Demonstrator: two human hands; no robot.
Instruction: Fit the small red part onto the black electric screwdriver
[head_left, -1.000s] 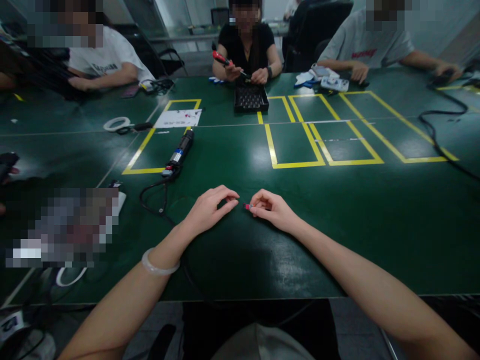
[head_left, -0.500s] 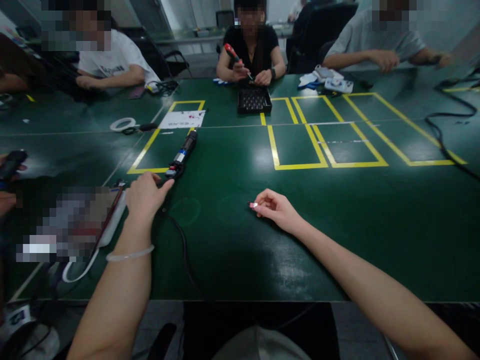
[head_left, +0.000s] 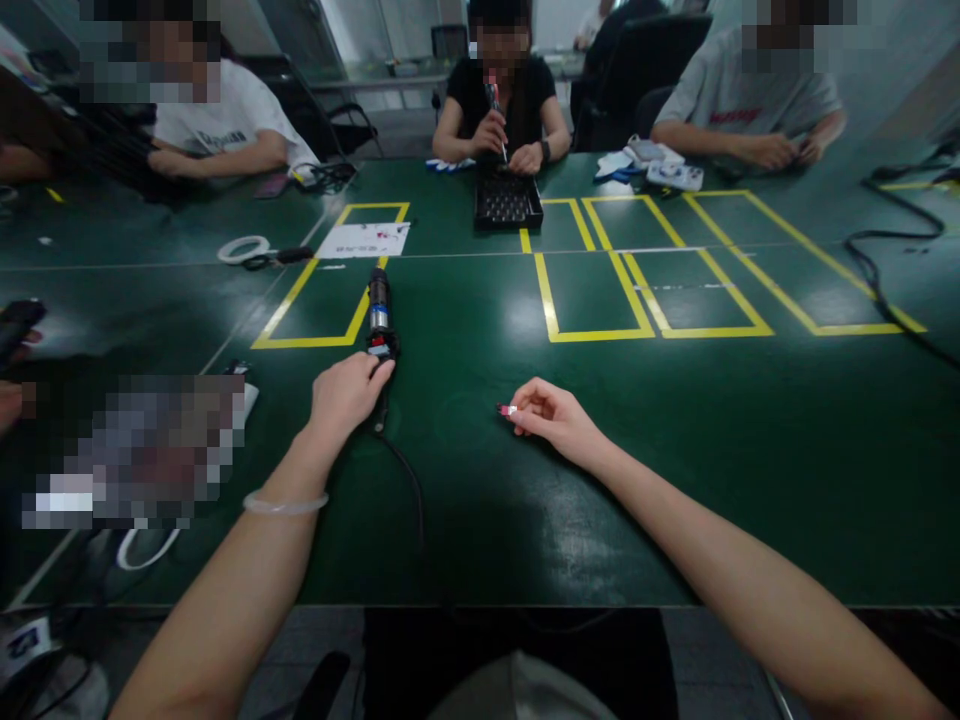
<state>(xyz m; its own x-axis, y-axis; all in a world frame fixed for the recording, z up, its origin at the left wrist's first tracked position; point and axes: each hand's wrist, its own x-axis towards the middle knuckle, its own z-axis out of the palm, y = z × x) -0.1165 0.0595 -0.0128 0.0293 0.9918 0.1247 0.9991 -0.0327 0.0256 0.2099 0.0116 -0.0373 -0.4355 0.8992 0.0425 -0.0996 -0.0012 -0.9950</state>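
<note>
Firstly, seated at a wide green surface (head_left: 675, 450), marked off with yellow tape boxes (head_left: 555, 310), with other people at work along the far edge. Lying on it, just ahead of the left hand (head_left: 345, 395), an electric screwdriver (head_left: 379, 300), body pointing away, black cable (head_left: 409, 480) trailing back toward the near edge. Probably better to take this tool by the thick body and not by the tail, to avoid straining the cable joint. Better also to keep the cable slack and away from the other hand. Left hand half closed, fingers gathered and closed on the tail end of the tool, right where the cable enters. Right hand (head_left: 551, 420) resting on the surface, well apart from the tool, thumb and first finger pinching 1 small part (head_left: 508, 409), red and pale, other fingers curled under. Keep that pinch firm and low, against dropping so small a piece.
</note>
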